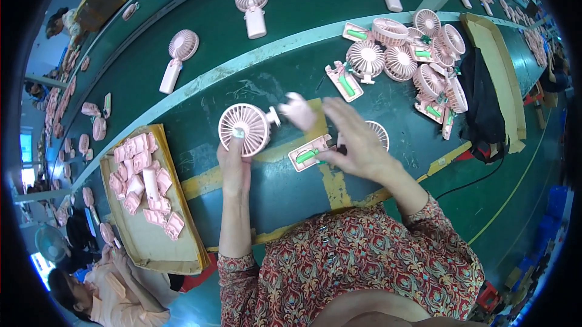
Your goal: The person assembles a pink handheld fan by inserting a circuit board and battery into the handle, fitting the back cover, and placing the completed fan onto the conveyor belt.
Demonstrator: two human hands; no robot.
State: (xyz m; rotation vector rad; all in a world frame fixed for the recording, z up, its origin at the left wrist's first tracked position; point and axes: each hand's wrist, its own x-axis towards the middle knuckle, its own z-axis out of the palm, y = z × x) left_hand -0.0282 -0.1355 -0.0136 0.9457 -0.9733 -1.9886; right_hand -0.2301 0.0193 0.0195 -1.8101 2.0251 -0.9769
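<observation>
My left hand point(235, 166) grips a round pink fan head point(251, 126), its thumb pressed on the hub. A short stub with a small connector sticks out of the fan head's right side. To the right of it, above the bench, a small pink plastic piece point(298, 112) is smeared by motion. My right hand point(359, 145) is spread with thumb and fingers apart, its thumb at the end of an opened pink handle housing point(310, 152). A green battery point(307, 156) lies in that housing. Another fan head point(378, 133) is partly hidden behind my right hand.
A cardboard tray point(173, 254) with several pink handle shells stands at the left. Fan heads and opened housings point(400, 60) are heaped at the right, beside a black cloth point(485, 96). Assembled fans point(254, 21) lie beyond a pale rail point(242, 66). A co-worker point(115, 290) sits at lower left.
</observation>
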